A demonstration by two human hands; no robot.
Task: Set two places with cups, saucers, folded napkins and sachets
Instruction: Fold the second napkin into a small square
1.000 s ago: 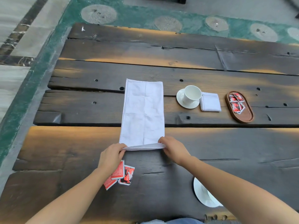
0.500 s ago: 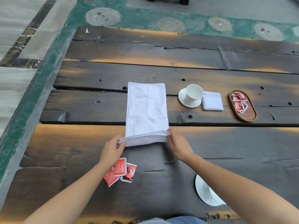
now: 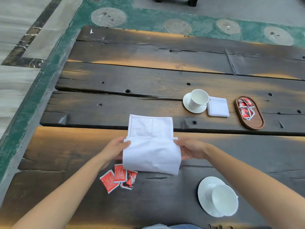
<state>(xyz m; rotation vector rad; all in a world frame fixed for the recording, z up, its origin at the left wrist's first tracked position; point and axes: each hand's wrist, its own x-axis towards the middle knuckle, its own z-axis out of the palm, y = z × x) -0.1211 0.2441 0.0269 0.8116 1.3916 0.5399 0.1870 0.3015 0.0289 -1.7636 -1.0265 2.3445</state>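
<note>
Nearest: near cup (image 3: 224, 199), white glazed, sits on the round near saucer (image 3: 202, 194) at the near right of the desk (image 3: 165, 80). From this angle I cannot tell whether the cup is upright or inverted.

Left of it are three loose sachets (image 3: 118, 178), flat red paper rectangles, fanned and overlapping on the dark wood. The rightmost touches or tucks under the cloth's near edge.

The white napkin (image 3: 151, 154) is just beyond, at centre. It is soft woven cloth with a stitched hem, doubled over itself, its upper layer raised and its far part flat across the plank gap.
- Left hand (image 3: 113, 149): fingers pinch the cloth's left edge at the fold.
- Right hand (image 3: 189, 148): thumb on top of the right corner, fingers curled loosely under that edge, holding it.

Further right: far cup (image 3: 198, 99) upright on the far saucer (image 3: 187, 104). The folded napkin (image 3: 217, 107), a small square, touches the saucer. The oval wooden tray (image 3: 257, 123) lies apart to the right and holds the tray sachets (image 3: 245, 108), red and heaped.

Desk: heavy dark planks, cracked, with round holes and amber patches.

Beyond: green floor (image 3: 145, 19) set with round ribbed discs
</note>
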